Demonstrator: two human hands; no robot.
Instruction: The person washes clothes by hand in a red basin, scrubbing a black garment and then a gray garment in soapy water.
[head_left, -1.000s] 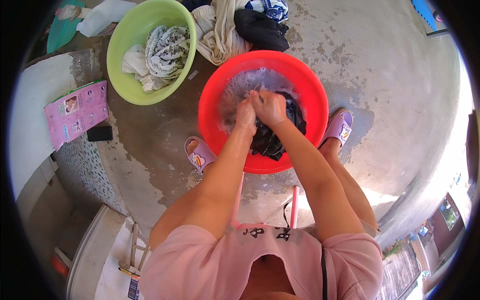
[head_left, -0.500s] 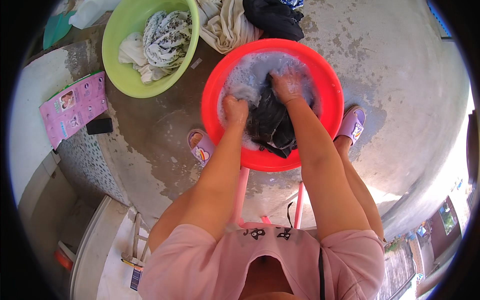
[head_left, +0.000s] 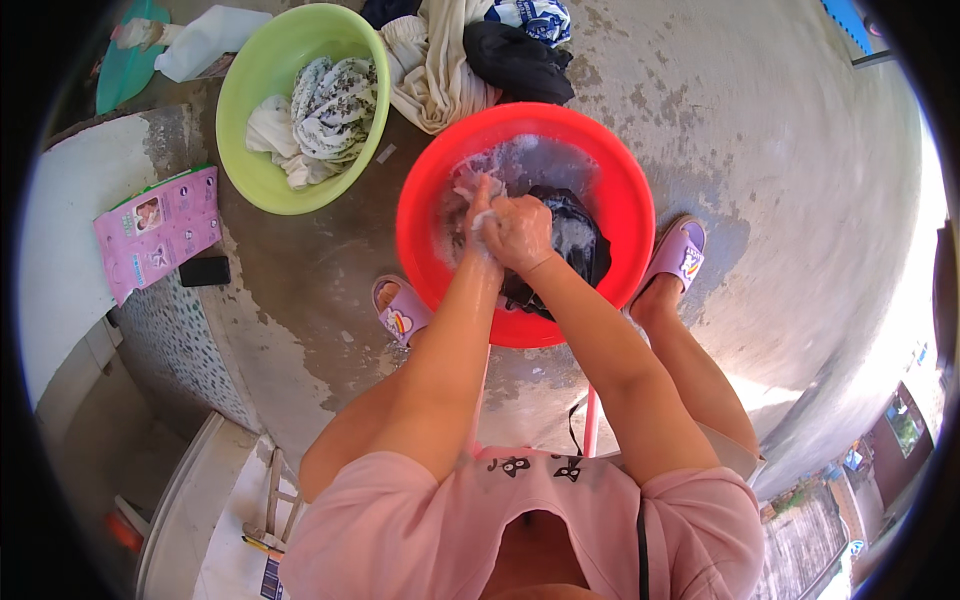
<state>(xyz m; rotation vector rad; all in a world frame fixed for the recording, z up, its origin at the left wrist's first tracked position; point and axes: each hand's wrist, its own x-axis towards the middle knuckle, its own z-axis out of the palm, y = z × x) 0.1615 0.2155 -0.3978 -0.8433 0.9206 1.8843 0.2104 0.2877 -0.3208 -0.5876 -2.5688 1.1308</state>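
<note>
A red basin [head_left: 628, 215] of cloudy, sudsy water stands between my feet. A soaked black garment [head_left: 582, 240] lies bunched in its right half, with foam on top. My two hands meet over the left half, to the left of the garment. My right hand [head_left: 522, 232] is closed, its curled fingers pressed against my left hand; whatever they grip is hidden. White lather sits where the hands touch. My left hand [head_left: 478, 215] is foamy and partly behind the right; motion and suds smear its fingers.
A light green basin [head_left: 232, 110] holds white and dark-patterned cloth [head_left: 335, 110]. Beige cloth [head_left: 440, 75] and black cloth [head_left: 515, 62] lie beyond the red basin. At left are a pink package [head_left: 160, 232], a black phone-like slab [head_left: 205, 271] and a whitish jug [head_left: 210, 42].
My right hand has left the black garment and moved left to meet my left hand. The garment now sits farther right in the basin. The view has shifted slightly.
</note>
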